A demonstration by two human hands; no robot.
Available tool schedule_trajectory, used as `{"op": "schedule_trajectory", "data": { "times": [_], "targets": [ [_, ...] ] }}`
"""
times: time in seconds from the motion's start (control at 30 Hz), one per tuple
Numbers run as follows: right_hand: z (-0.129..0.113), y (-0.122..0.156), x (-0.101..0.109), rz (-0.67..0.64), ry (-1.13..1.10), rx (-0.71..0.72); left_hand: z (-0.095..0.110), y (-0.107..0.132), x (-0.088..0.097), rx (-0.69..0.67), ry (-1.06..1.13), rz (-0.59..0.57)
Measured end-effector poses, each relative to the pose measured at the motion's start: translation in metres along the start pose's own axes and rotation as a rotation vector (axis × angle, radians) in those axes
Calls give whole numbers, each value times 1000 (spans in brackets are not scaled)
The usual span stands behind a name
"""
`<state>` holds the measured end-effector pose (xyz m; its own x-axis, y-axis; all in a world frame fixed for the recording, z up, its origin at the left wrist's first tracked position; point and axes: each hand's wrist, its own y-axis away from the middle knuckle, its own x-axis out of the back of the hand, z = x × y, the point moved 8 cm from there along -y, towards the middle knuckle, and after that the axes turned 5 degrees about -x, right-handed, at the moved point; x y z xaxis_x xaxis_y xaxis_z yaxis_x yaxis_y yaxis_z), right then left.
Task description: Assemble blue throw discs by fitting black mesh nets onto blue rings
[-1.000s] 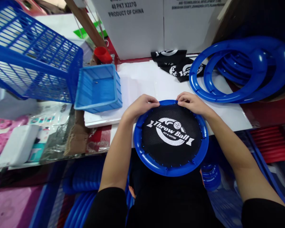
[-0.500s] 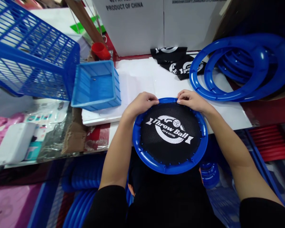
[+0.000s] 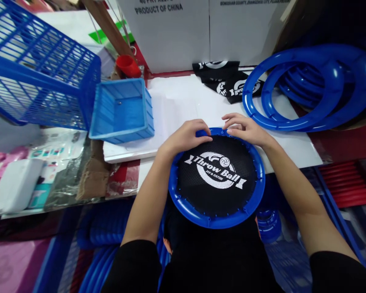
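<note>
A round blue-rimmed throw-ball disc (image 3: 216,203), with black mesh and white "Throw Ball" lettering, leans between the table edge and my lap. My left hand (image 3: 195,133) is at its far rim, thumb and fingertips bent close together around the rim and the mesh edge. Just to the right, my right hand (image 3: 242,128) is over the same rim with its fingers apart and nothing visible between them. Black printed mesh pieces (image 3: 228,83) lie farther back on the white table surface (image 3: 177,95).
Large blue rings (image 3: 295,124) overlap at the right, beside the mesh pieces. A light blue bin (image 3: 122,136) and a blue slatted basket (image 3: 49,87) stand at the left, near a red cup (image 3: 128,66). White cartons (image 3: 177,38) back the table. Red stacked rings (image 3: 346,185) sit below right.
My right fingers have spread and lifted from the pinch at the rim. My left thumb has shifted right, onto the mesh edge. The disc sits slightly lower in view.
</note>
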<state>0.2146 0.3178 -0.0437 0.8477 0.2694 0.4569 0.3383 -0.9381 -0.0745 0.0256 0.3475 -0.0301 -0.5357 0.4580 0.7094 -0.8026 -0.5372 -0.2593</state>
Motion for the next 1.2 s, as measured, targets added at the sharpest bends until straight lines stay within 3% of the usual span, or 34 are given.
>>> {"op": "schedule_trajectory", "data": {
  "times": [0.13,0.27,0.4,0.7,0.87,1.03,1.2],
  "targets": [
    [-6,1,-22,-167,237,141,10,1,-12,-101,-133,-95],
    [-10,6,-36,-176,453,235,11,5,-16,-72,-234,-144],
    [-21,12,-44,-194,529,281,12,6,-18,-15,-240,-161],
    [-18,7,-45,-236,452,235,14,2,-26,-13,-173,-210],
    [-13,2,-41,-205,302,148,12,-1,-23,4,-83,-166],
    [-15,-11,-39,-236,183,95,-1,-5,-9,151,25,-39],
    [-15,-21,-37,-276,153,126,-10,-11,-13,257,70,-60]
  ]
}}
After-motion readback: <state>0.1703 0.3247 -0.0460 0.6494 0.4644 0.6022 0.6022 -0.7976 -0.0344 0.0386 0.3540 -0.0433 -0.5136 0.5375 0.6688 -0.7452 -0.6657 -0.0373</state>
